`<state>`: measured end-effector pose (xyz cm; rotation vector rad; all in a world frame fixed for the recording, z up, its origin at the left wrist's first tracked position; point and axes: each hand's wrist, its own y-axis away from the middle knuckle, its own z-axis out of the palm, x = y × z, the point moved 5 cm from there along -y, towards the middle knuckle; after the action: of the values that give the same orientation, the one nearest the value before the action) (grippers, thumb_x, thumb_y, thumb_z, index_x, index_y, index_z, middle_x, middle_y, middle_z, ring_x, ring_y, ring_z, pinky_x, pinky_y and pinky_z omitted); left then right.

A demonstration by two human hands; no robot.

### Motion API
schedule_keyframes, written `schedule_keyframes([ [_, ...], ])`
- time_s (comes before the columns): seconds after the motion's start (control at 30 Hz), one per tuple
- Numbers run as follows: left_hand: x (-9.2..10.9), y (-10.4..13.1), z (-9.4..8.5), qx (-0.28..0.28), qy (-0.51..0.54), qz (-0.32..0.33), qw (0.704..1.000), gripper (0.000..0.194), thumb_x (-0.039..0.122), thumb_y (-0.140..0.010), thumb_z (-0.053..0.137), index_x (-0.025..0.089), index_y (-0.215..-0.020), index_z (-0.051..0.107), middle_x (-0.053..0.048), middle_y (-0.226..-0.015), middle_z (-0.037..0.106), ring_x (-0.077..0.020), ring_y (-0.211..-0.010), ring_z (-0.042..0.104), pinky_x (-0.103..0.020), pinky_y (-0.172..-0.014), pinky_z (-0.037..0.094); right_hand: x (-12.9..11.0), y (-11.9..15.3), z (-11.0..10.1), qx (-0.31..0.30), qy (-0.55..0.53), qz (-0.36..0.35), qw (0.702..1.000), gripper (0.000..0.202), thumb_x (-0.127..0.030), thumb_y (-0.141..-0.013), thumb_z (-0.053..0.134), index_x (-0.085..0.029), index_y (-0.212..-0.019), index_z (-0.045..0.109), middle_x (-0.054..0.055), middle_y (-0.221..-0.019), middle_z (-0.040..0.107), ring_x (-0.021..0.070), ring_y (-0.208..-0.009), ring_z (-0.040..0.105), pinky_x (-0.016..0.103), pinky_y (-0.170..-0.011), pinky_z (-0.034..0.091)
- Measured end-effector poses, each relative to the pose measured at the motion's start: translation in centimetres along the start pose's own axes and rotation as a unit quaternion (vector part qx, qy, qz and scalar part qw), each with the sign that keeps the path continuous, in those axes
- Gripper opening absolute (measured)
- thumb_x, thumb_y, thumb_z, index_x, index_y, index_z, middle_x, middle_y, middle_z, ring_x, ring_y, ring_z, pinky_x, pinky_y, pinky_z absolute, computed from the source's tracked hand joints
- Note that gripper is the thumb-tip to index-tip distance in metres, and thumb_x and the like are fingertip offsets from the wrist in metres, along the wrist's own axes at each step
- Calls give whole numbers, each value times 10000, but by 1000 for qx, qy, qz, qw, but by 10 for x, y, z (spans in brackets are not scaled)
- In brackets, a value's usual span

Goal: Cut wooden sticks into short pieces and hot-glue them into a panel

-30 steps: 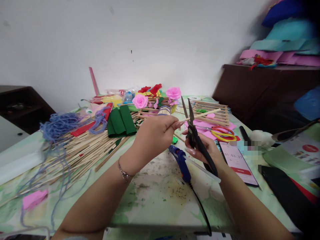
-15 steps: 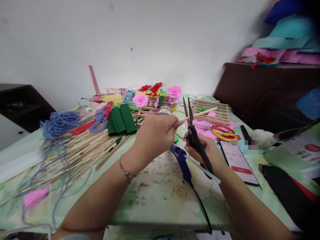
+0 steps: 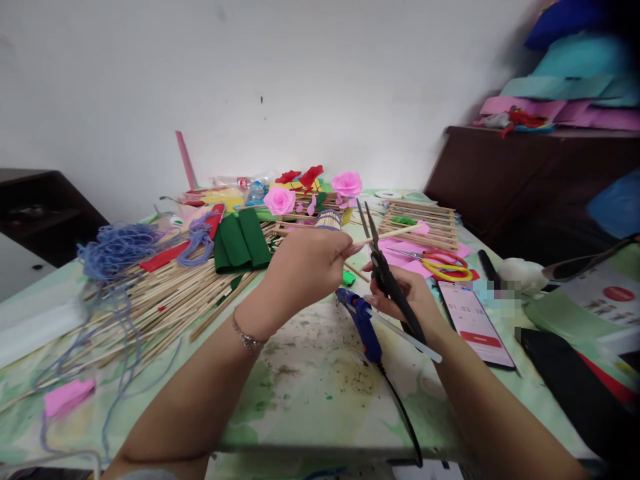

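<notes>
My left hand (image 3: 310,267) is closed, pinching a thin wooden stick (image 3: 404,231) that points to the right. Closed around black-handled scissors (image 3: 391,283), my right hand (image 3: 413,293) keeps the blades pointing up and slightly apart. The stick crosses the blades near their pivot; whether it lies between them or against them is hard to tell. Below the hands a blue glue gun (image 3: 364,327) lies on the table, a clear glue stick (image 3: 410,338) jutting from its back. A small green piece (image 3: 349,278) sits just past its nozzle.
Loose wooden sticks (image 3: 175,310), blue-purple yarn (image 3: 120,250) and folded green paper (image 3: 241,243) cover the left side. Paper flowers (image 3: 280,200) stand at the back. Rightward are a stick frame (image 3: 425,223), red-and-yellow-handled scissors (image 3: 447,265) and a phone (image 3: 475,323).
The stick's free end has dipped slightly, and the scissor blades have tilted a little further left and come down slightly. Both hands keep their holds.
</notes>
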<state>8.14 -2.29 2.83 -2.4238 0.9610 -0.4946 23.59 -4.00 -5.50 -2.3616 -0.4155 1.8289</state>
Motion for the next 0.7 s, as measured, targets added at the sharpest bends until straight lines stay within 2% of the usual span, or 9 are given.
schedule_keyframes([
  [0.07,2,0,1,-17,-11,11,1000,306,249,-884,439,169,-614,559,-22,-577,564,-149,-566,498,-272,-537,299,2,0,0,-1,-12,-7,1000,414,-289,-646,737,-176,-1021,602,-34,-663,497,128,-601,476,265,-582,408],
  [0.2,3,2,2,-37,-29,10,999,286,240,-877,428,174,-640,574,-31,-593,585,-165,-580,517,-282,-534,298,1,-1,0,-4,-14,-10,1000,435,-292,-641,756,-179,-1033,603,1,-739,560,150,-670,510,284,-642,439],
  [0.4,5,2,5,-39,-36,26,998,280,218,-863,430,179,-614,553,-28,-576,575,-162,-566,509,-280,-517,286,-4,-1,-1,-2,9,-20,1000,283,-263,-631,738,-189,-886,639,23,-782,563,170,-725,543,301,-682,466],
  [0.6,5,1,4,-28,8,36,999,320,248,-900,410,174,-613,530,-20,-569,541,-154,-577,491,-279,-549,306,-5,2,-2,19,33,-36,999,326,-218,-654,665,-167,-973,625,-14,-682,532,136,-618,502,274,-597,424],
  [0.7,2,0,1,-21,12,26,999,335,277,-910,415,172,-609,519,-15,-560,515,-149,-575,477,-273,-550,298,-6,3,-3,27,48,-35,998,229,-214,-650,658,-164,-870,625,-20,-644,516,120,-576,464,258,-549,383],
])
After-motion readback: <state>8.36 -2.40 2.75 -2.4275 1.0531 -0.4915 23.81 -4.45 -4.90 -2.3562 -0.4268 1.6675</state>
